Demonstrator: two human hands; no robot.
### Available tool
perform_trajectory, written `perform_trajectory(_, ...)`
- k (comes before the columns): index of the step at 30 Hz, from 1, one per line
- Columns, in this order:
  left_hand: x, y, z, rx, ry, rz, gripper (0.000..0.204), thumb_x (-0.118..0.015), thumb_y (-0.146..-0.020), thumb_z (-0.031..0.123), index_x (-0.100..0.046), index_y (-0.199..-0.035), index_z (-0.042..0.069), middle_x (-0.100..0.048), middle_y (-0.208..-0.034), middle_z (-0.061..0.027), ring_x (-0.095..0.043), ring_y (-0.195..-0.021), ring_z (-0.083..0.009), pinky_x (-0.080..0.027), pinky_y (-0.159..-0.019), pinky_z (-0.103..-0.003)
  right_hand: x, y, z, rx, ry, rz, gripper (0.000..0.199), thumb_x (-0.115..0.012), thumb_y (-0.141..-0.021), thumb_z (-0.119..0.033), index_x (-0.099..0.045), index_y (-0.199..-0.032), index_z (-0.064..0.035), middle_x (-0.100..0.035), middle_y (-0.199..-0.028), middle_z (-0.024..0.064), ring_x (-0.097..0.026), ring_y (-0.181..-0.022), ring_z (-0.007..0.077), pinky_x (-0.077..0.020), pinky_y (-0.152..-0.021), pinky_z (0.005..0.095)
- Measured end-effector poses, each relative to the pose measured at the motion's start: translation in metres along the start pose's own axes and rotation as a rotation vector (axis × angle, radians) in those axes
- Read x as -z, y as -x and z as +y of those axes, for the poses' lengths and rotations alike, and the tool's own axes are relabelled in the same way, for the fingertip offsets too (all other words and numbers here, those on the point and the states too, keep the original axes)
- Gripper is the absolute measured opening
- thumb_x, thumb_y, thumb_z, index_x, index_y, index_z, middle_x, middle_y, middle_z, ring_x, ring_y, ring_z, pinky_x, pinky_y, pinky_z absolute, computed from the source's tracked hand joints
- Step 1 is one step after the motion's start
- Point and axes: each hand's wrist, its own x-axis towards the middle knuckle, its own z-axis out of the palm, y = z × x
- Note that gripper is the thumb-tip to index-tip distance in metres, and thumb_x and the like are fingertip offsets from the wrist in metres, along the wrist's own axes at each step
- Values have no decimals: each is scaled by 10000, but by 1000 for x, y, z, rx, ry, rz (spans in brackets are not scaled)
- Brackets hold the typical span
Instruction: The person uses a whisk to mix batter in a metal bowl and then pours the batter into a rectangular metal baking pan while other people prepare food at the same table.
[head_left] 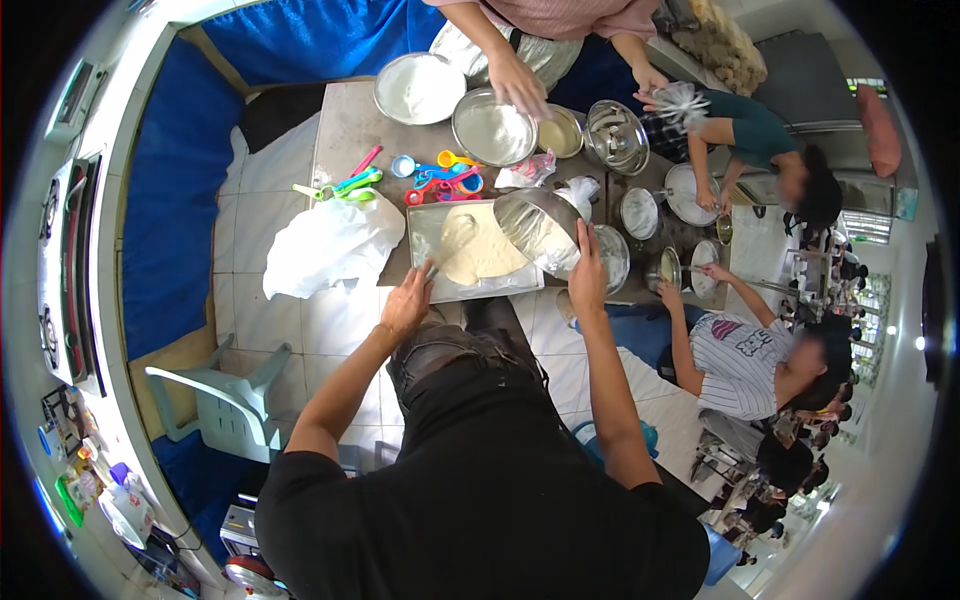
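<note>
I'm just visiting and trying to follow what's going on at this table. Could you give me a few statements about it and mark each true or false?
1. The right hand holds a steel bowl tilted over the tray. True.
2. The tray is empty. False: pale batter lies in it.
3. The left hand holds a utensil that reaches into the batter. True.
4. The measuring spoons lie on the floor. False: they lie on the table, beyond the tray.
5. A white plastic bag lies left of the tray. True.
6. The plastic chair stands on the table. False: it stands on the floor, at the person's left.
</note>
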Motion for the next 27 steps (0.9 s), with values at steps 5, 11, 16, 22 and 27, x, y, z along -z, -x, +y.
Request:
perform_trajectory(5,-65,-11,-73,248,-163,-144,514,-501,-1036,178,-415,-1513,6,-635,-1151,-294,-698,-883,-491,-578,-770,-571,-3,5,-9,55,-10,-22,913,-564,-840,147,-325,-1621,-260,-413,-1605,227,-626,-1155,514,-570,-858,561)
perform_trajectory(11,-80,-8,-64,266,-135,-110,535,-520,-1014,174,-428,-1509,-8,-629,-1182,-313,-709,-904,-485,-581,-794,-563,0,17,-10,8,-46,-45,898,-545,-854,147,-317,-1629,-245,-432,-1596,216,-598,-1214,506,-550,-929,558)
perform_trajectory(16,-63,-8,-59,267,-119,-81,551,-512,-1031,179,-387,-1539,7,-613,-1194,-338,-702,-884,-489,-578,-780,-570,3,15,-5,8,-33,10,916,-547,-847,149,-300,-1635,-247,-426,-1603,201,-591,-1234,494,-547,-940,555)
perform_trajectory(22,-40,4,-27,191,-8,-4,567,-518,-1037,187,-348,-1555,30,-590,-1208,-303,-671,-811,-516,-556,-726,-596,11,24,10,-60,-34,40,922,-552,-837,148,-311,-1637,-242,-430,-1605,193,-594,-1228,495,-536,-932,549)
perform_trajectory(27,-54,18,-66,231,-142,-152,597,-579,-954,157,-413,-1512,25,-575,-1273,-361,-696,-848,-519,-584,-738,-588,9,9,5,-25,-63,62,918,-554,-836,146,-324,-1635,-243,-431,-1604,195,-593,-1223,496,-535,-915,542)
